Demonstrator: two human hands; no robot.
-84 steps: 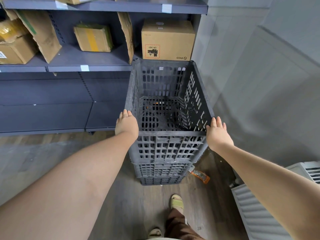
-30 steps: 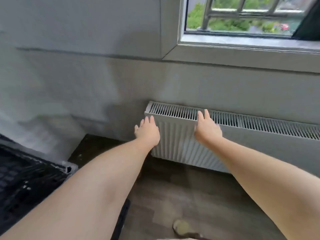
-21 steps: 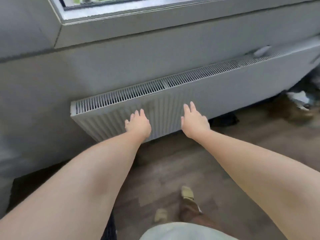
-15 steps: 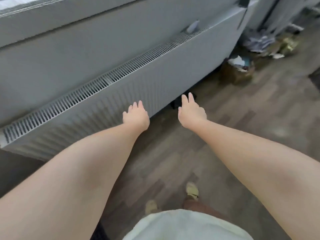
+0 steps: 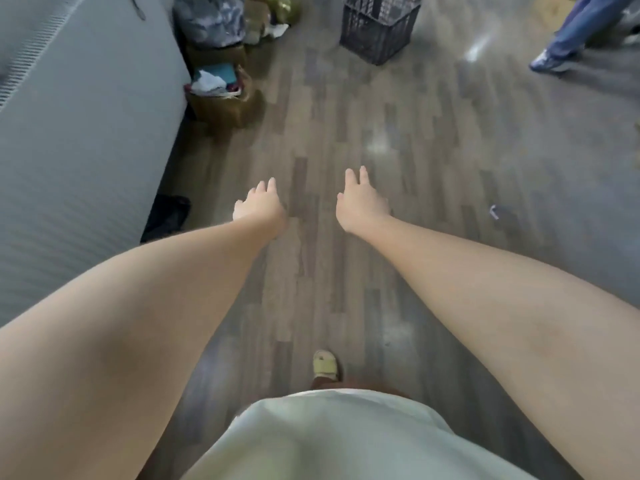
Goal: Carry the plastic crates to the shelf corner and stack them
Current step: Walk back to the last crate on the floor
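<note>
Left hand (image 5: 260, 206) and right hand (image 5: 361, 202): both empty, fingers loosely spread, arms stretched forward over wood floor (image 5: 398, 140); dark plastic crate (image 5: 379, 26) well ahead.

Light: soft, even and rather dim; I see no source.
Glare: pale sheen patches on the wood floor (image 5: 377, 147).
Blur: motion smear throughout; the plastic crate (image 5: 379, 27) looks soft.
Edges: wide-angle stretching.

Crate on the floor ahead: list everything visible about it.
The crate is dark grey, plastic by its look, with lattice walls and an open top. It stands upright on the wood-pattern floor, far ahead, one corner turned toward the camera, its far rim cut off by the frame. Only the floor touches it; its inside is too blurred to read.
</note>
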